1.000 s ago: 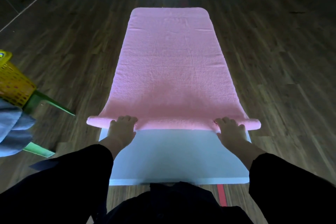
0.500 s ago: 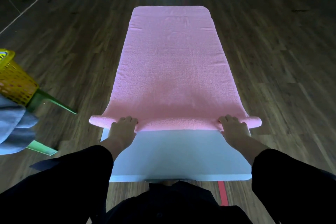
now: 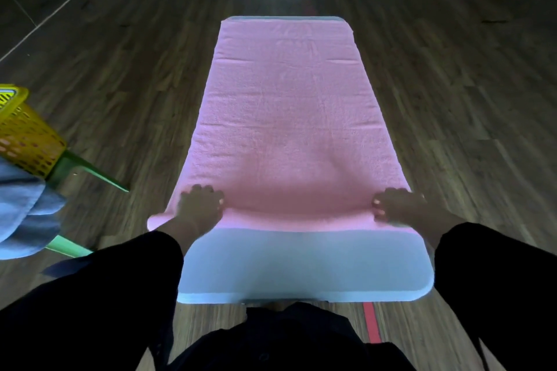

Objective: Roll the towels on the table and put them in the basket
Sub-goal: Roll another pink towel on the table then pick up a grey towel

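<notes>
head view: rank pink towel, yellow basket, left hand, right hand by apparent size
1. pink towel, by far the largest.
2. yellow basket, though cut off by the frame edge.
3. left hand and right hand: alike, no ranking.

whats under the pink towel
The pink towel lies on a white table, bare at the near end and in a thin strip at the far edge. The left hand and right hand press its rolled near edge. Whatever else the towel covers is hidden.
</notes>
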`<state>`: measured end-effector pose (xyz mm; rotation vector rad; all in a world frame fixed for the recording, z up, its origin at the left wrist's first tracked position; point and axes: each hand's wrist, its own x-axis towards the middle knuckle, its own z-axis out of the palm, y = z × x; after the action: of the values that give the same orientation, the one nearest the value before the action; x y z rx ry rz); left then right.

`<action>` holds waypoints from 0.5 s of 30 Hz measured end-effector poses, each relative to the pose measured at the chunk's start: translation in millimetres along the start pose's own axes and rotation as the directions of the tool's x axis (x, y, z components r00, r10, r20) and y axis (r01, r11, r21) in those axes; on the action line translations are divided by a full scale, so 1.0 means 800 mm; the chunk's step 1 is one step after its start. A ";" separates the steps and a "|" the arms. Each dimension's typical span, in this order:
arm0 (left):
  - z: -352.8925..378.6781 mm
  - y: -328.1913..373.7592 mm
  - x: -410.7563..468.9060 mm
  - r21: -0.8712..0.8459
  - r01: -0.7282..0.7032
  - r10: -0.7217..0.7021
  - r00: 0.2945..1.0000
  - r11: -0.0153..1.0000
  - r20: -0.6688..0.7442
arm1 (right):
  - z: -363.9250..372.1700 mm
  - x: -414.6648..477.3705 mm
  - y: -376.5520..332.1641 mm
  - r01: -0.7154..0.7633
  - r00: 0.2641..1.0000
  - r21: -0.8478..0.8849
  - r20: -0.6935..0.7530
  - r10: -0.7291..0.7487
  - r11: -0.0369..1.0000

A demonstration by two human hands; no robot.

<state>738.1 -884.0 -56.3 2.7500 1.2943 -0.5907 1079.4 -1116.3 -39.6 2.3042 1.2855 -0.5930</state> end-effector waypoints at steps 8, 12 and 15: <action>0.044 0.018 -0.011 -0.242 -0.131 0.107 0.988 0.961 -0.110 | 0.056 -0.004 -0.040 -0.097 0.973 0.155 -0.193 0.127 0.983; 0.027 0.023 0.000 0.053 -0.048 0.053 0.994 0.997 -0.100 | 0.048 -0.001 -0.040 -0.158 0.961 0.046 -0.224 0.165 0.986; 0.004 0.021 0.012 -0.062 -0.084 0.090 0.992 0.995 0.094 | 0.028 0.006 -0.033 -0.093 0.993 0.076 -0.066 0.098 0.993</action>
<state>754.9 -888.5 -64.5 2.6795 1.1465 -0.6597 1055.1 -1113.3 -64.9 2.4506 1.1949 -0.5399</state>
